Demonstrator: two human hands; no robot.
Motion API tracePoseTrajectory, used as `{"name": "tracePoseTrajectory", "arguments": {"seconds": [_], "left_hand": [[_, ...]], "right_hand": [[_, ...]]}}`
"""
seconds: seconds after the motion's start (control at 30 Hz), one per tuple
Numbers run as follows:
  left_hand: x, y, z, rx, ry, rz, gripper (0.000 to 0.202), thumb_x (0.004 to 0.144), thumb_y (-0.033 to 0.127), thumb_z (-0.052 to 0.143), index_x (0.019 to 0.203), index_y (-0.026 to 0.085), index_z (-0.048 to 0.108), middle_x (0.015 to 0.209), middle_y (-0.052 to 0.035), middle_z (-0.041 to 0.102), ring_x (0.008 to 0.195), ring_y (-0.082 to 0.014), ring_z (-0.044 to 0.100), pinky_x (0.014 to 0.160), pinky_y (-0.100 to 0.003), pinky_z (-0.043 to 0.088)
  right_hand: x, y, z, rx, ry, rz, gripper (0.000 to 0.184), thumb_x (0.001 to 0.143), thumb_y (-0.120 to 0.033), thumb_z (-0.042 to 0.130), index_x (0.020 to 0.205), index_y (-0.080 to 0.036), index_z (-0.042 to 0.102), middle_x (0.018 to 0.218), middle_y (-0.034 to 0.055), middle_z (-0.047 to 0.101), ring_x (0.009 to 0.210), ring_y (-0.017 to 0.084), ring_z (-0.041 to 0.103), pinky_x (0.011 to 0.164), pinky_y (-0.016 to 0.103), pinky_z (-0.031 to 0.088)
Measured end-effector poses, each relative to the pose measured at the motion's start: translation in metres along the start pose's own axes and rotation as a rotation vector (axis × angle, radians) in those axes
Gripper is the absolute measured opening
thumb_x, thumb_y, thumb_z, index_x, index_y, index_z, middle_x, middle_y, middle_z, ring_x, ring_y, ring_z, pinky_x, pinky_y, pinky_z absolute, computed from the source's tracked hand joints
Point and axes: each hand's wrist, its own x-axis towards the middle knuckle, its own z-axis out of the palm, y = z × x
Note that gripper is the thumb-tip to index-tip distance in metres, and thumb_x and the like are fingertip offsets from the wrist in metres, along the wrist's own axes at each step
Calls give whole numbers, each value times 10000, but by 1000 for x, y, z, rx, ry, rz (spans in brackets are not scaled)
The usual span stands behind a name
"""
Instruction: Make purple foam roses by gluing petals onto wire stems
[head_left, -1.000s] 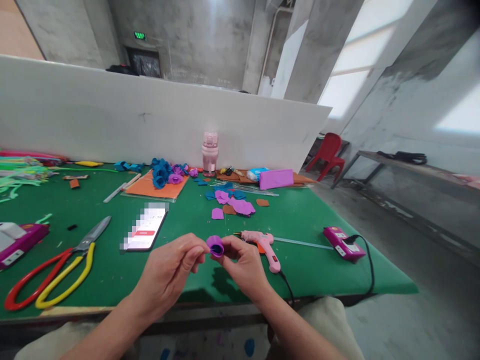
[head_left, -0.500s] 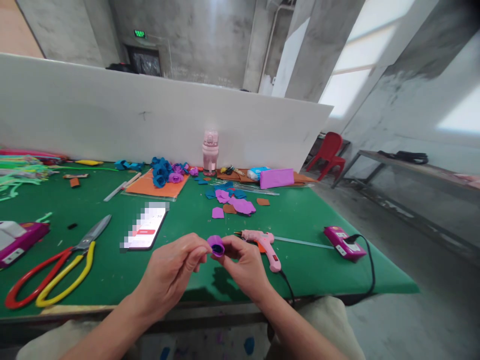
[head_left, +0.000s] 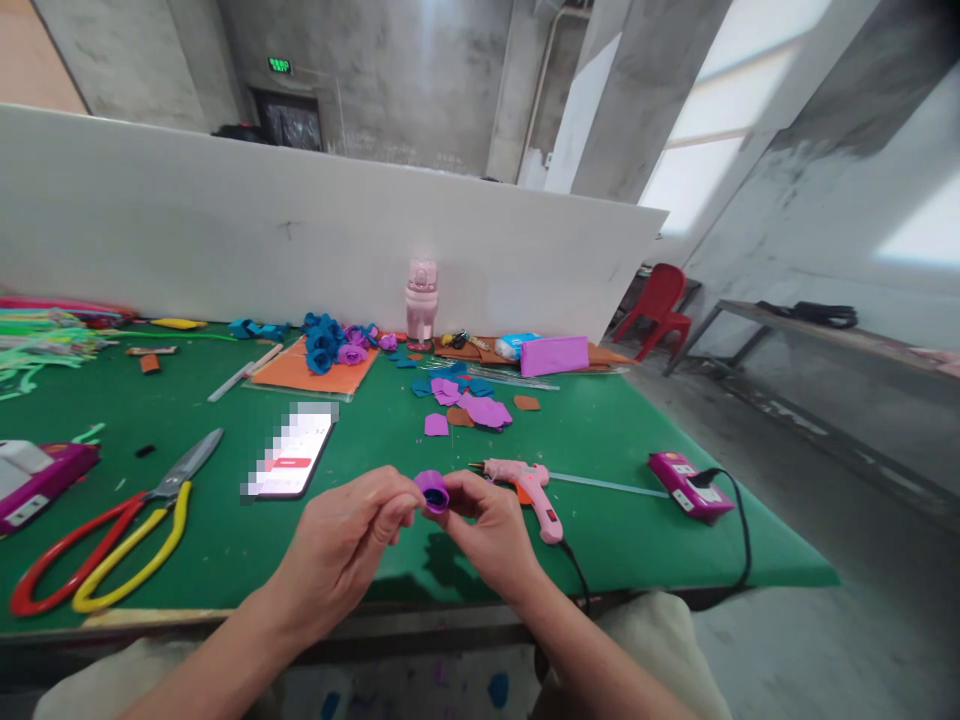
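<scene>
Between my two hands, above the front part of the green table, is a small purple paper flower (head_left: pixel 433 490) rolled into a cup, with a dark blue inside. My left hand (head_left: pixel 356 530) pinches its left edge, the other fingers curled in. My right hand (head_left: pixel 487 525) grips its right side between thumb and fingers. Just beyond the right hand lies a pink glue gun (head_left: pixel 529 490) with a clear glue stick (head_left: pixel 607 484) out of its back. Loose purple petals (head_left: pixel 484 411) and a brown petal (head_left: pixel 526 403) are farther back.
Left of my hands lie a phone (head_left: pixel 296 455) and large scissors (head_left: pixel 142 530) with red and yellow handles. Purple power strips (head_left: pixel 688 487) sit at both sides. Finished blue and purple flowers (head_left: pixel 322 342) rest on orange sheets (head_left: pixel 307 375). A pink bottle (head_left: pixel 421 305) stands by the white partition (head_left: pixel 337 230).
</scene>
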Motion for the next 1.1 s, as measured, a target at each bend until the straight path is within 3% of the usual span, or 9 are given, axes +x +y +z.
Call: {"name": "tracePoseTrajectory", "arguments": {"seconds": [0.37,1.1], "left_hand": [[1,-5,0,56,-25,121,162,891,155,372,859,192,527,687,24,533,609,-80,497,584,-176,404],[3,-2,0,88,-20,167,162,898,155,365,853,182,518,685,25,532,612,-72,501,580,-168,405]], "right_hand": [[-1,0,0,-8,-1,3,130,746,-236,614,858,-184,653,770,15,671,726,150,641,707,265,533],[0,1,0,-6,-17,5,125,749,-258,611,844,-184,645,761,12,665,718,149,642,707,264,534]]}}
